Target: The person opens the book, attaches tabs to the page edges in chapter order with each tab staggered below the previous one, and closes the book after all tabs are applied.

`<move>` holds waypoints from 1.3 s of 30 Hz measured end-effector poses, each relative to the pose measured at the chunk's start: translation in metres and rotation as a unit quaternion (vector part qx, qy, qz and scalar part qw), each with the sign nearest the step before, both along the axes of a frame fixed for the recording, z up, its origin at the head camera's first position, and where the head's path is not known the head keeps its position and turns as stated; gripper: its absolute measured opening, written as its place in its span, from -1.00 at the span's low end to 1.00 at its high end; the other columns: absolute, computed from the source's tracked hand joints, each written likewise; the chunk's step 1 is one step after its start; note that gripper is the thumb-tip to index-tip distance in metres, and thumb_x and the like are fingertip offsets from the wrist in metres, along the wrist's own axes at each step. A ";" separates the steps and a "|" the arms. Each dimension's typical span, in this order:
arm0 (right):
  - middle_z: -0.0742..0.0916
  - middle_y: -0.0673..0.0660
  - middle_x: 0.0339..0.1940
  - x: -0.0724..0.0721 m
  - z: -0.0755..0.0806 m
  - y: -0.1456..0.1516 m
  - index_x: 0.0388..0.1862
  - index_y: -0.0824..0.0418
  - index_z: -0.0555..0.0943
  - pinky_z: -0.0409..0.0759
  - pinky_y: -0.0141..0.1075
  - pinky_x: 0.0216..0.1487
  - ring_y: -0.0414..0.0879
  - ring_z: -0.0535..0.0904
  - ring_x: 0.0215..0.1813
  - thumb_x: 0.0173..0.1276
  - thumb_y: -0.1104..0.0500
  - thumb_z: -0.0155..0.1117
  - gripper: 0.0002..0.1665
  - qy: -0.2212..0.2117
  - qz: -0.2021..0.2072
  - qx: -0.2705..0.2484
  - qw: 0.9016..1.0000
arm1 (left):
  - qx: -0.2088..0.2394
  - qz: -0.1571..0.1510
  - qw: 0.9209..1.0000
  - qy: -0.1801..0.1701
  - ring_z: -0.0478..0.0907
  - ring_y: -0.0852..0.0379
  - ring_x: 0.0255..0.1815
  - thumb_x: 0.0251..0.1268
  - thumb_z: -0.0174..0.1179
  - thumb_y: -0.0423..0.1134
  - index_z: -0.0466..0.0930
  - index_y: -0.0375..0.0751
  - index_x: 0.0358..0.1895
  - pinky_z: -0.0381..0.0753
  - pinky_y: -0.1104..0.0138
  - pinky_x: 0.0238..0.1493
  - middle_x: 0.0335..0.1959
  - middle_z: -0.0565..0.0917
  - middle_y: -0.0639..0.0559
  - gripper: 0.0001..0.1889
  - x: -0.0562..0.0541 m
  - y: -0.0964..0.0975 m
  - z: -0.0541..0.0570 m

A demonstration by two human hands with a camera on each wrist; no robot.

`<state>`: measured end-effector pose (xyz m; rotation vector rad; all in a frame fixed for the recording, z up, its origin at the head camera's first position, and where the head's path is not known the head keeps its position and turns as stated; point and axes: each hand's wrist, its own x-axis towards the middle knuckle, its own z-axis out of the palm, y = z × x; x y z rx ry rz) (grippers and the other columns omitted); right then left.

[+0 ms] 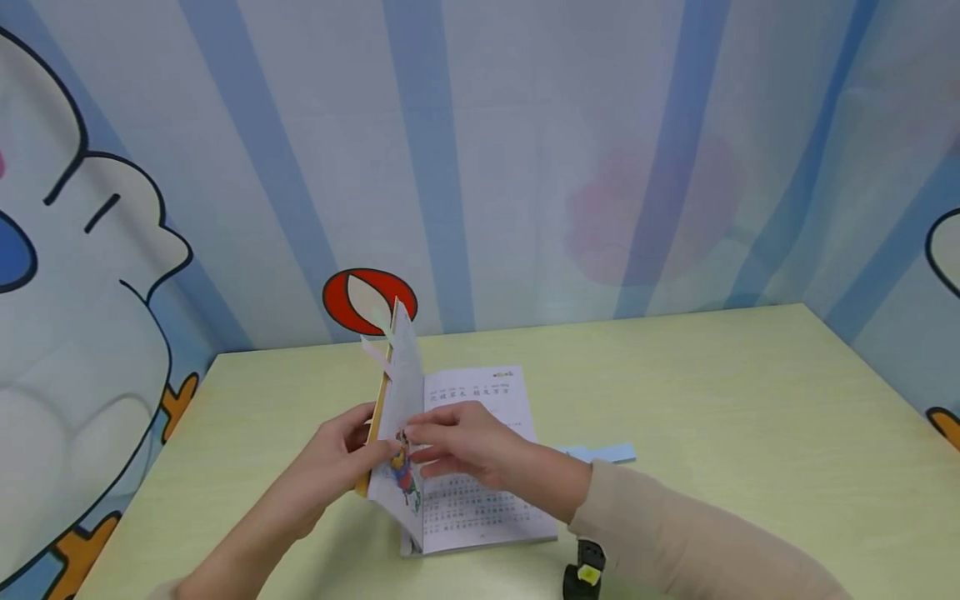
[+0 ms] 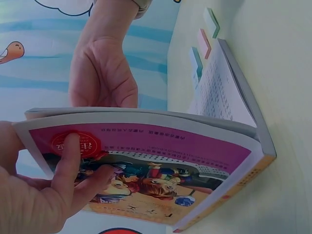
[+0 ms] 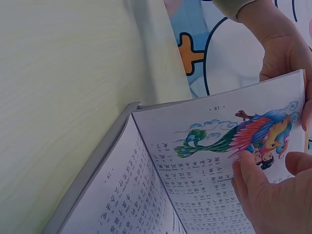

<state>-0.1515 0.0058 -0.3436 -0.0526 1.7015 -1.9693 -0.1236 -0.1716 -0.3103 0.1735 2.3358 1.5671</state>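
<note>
An open book [image 1: 487, 508] with printed pages lies on the table, its left part raised nearly upright. My left hand [image 1: 341, 458] grips that raised part, thumb on the page and fingers behind the cover. In the left wrist view those fingers spread over the purple and orange illustrated cover [image 2: 151, 190]. My right hand [image 1: 472, 442] touches the raised page with extended fingers, near a colourful bird picture [image 3: 258, 134]; in the right wrist view its thumb stands apart from the fingers. Its far side is hidden by the book in the left wrist view.
The pale yellow table [image 1: 712, 400] meets a blue-striped backdrop [image 1: 525, 167] with cartoon prints. Green, pink and blue page tabs [image 2: 204, 44] stick out from the book. A blue strip [image 1: 615, 452] shows at its right side. A black device [image 1: 583, 575] sits beside the right sleeve.
</note>
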 end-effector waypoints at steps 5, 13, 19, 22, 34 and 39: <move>0.66 0.20 -0.10 0.002 0.002 0.005 0.08 0.42 0.52 0.63 -0.24 -0.17 -0.01 0.65 -0.12 0.34 0.14 0.20 -0.56 0.001 -0.005 -0.016 1.000 | -0.011 0.004 1.000 -0.001 0.52 0.01 -0.15 0.29 0.15 -0.15 0.21 -0.23 0.36 0.63 0.18 -0.24 0.03 0.54 -0.21 -0.39 0.000 0.010 0.000; 0.65 0.23 -0.08 0.003 -0.004 0.016 0.11 0.46 0.48 0.63 -0.25 -0.17 -0.07 0.63 -0.19 0.36 0.13 0.16 -0.53 0.000 -0.024 -0.028 0.999 | -0.007 0.004 1.000 0.003 0.50 -0.07 0.04 0.28 0.14 0.01 0.21 -0.19 0.38 0.64 0.15 -0.24 0.18 0.46 -0.25 -0.34 0.003 0.028 -0.006; 0.64 0.26 -0.07 0.007 -0.005 0.031 0.16 0.46 0.43 0.63 -0.26 -0.15 -0.07 0.62 -0.19 0.46 0.14 -0.02 -0.54 -0.020 -0.036 -0.054 0.998 | 0.021 -0.053 0.998 -0.001 0.45 -0.10 0.12 0.33 0.07 0.03 0.24 -0.19 0.36 0.64 0.16 -0.22 0.24 0.41 -0.22 -0.38 0.002 0.034 -0.015; 0.61 0.28 -0.07 0.008 -0.003 0.038 0.20 0.48 0.38 0.61 -0.24 -0.11 -0.06 0.63 -0.18 0.50 0.16 -0.11 -0.53 -0.037 -0.042 -0.085 0.995 | 0.003 -0.085 0.996 0.013 0.41 -0.07 0.11 0.29 0.14 -0.01 0.29 -0.12 0.35 0.61 0.17 -0.15 0.22 0.42 -0.14 -0.41 0.000 0.035 -0.023; 0.55 0.25 -0.07 0.014 -0.004 0.063 0.25 0.42 0.33 0.56 -0.15 0.01 -0.06 0.58 -0.15 0.50 0.11 -0.13 -0.50 -0.071 -0.089 -0.089 0.989 | -0.058 -0.163 0.979 0.107 0.25 -0.17 0.26 0.20 0.26 -0.15 0.28 0.05 0.36 0.52 0.05 0.02 0.26 0.27 -0.13 -0.37 -0.006 0.041 -0.055; 0.56 0.27 -0.06 0.013 -0.010 0.074 0.24 0.46 0.33 0.59 -0.22 -0.05 -0.09 0.58 -0.19 0.47 0.17 -0.08 -0.51 -0.060 -0.084 -0.059 0.993 | -0.108 -0.173 0.970 0.130 0.27 -0.13 0.24 0.20 0.26 -0.10 0.32 0.09 0.33 0.46 -0.01 0.08 0.27 0.26 -0.11 -0.40 -0.007 0.046 -0.063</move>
